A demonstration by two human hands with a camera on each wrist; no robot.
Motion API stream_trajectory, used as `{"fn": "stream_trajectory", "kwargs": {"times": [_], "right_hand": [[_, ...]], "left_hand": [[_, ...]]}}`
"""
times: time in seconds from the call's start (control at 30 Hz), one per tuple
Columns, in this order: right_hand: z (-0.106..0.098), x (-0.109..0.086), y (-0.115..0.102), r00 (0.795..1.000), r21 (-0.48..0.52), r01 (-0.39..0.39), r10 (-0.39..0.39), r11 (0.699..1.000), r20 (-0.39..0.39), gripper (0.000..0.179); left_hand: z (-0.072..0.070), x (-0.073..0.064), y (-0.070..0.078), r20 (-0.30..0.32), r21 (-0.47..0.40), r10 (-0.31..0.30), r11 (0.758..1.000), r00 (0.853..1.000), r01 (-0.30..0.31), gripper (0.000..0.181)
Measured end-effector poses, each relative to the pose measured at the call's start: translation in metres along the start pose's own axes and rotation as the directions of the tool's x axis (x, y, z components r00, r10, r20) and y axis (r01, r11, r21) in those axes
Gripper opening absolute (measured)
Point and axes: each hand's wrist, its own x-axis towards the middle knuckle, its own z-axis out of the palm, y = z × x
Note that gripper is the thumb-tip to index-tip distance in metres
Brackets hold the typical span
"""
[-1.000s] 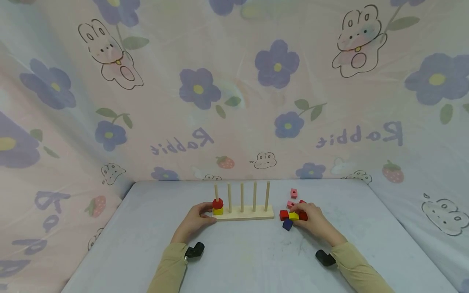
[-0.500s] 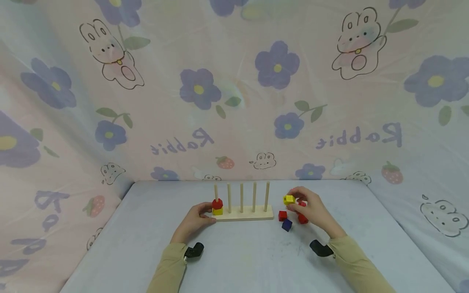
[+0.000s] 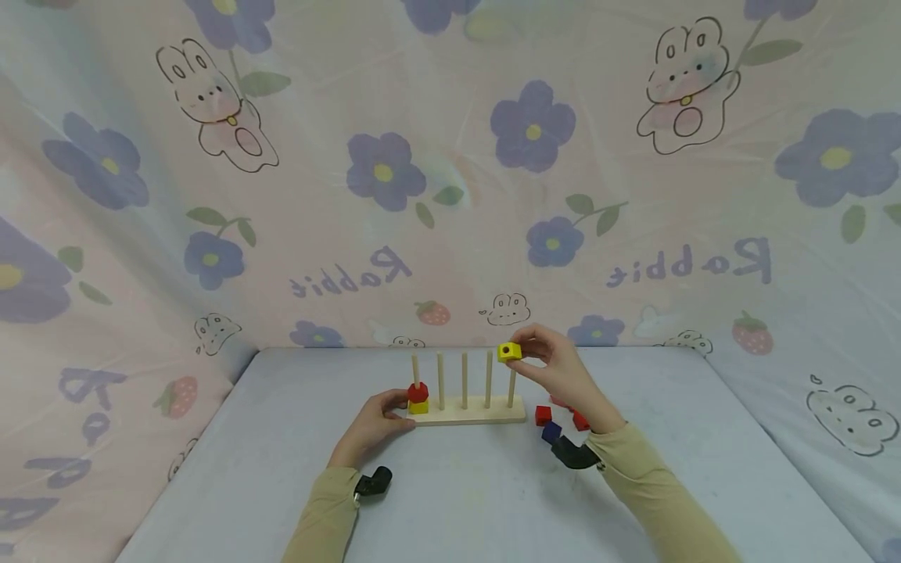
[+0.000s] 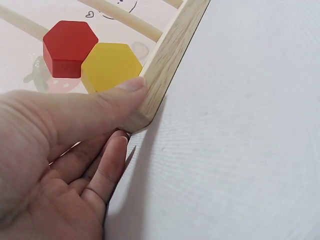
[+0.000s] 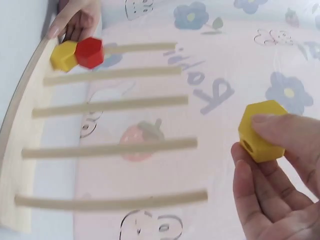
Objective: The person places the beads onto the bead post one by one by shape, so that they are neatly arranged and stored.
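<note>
Backdrop (image 3: 457, 102): pale cloth printed with purple flowers, rabbits and strawberries.
Worktop (image 3: 457, 493): white, carrying everything below.
Peg rack (image 3: 454, 413): wooden base with five upright pegs in a row.
Right hand (image 3: 561, 374): raised beside the top of the rightmost peg, thumb and fingertips parted only by the block they pinch.
Left hand (image 3: 369, 428): nearly closed about the left end of the rack, thumb in front, fingers curled around the end, holding it.
Held yellow block (image 3: 515, 354): six-sided, in the air between right thumb and fingers, off the peg tips, its hole showing.
Stacked blocks: on the leftmost peg, a red block (image 3: 418, 392) above a yellow one (image 3: 418, 407).
Loose blocks: right of the rack, a blue cube (image 3: 551, 432) and several red pieces (image 3: 543, 415); the wrist partly hides some, so their number is hard to tell.
</note>
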Motion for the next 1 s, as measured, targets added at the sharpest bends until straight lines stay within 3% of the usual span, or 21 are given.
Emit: {"fn": "stream_trajectory", "kwargs": {"times": [0.17,0.37,0.53,0.8,1.0], "right_hand": [[0.019,0.014,-0.007,0.999,0.048,0.036,-0.036,0.998,0.01,0.03],[0.042,0.025,-0.025,1.0,0.07,0.018,-0.019,0.997,0.014,0.027],[0.058,0.031,-0.043,0.999,0.1,0.006,-0.01,0.995,0.037,0.027],[0.09,0.046,-0.017,0.997,0.134,0.081,-0.083,0.988,0.008,0.031],[0.11,0.053,-0.009,0.992,0.077,0.127,-0.126,0.989,-0.012,0.029]], "left_hand": [[0.0,-0.001,0.001,0.001,-0.005,-0.004,1.0,1.0,0.004,0.057],[0.0,0.0,0.0,0.011,-0.018,0.01,1.0,1.0,-0.009,0.056],[-0.001,0.001,0.001,0.013,-0.006,-0.014,1.0,1.0,0.014,0.056],[-0.001,0.001,0.001,0.015,0.007,-0.027,1.0,1.0,0.027,0.054],[-0.002,0.001,0.003,0.012,0.006,-0.026,1.0,1.0,0.026,0.053]]}}
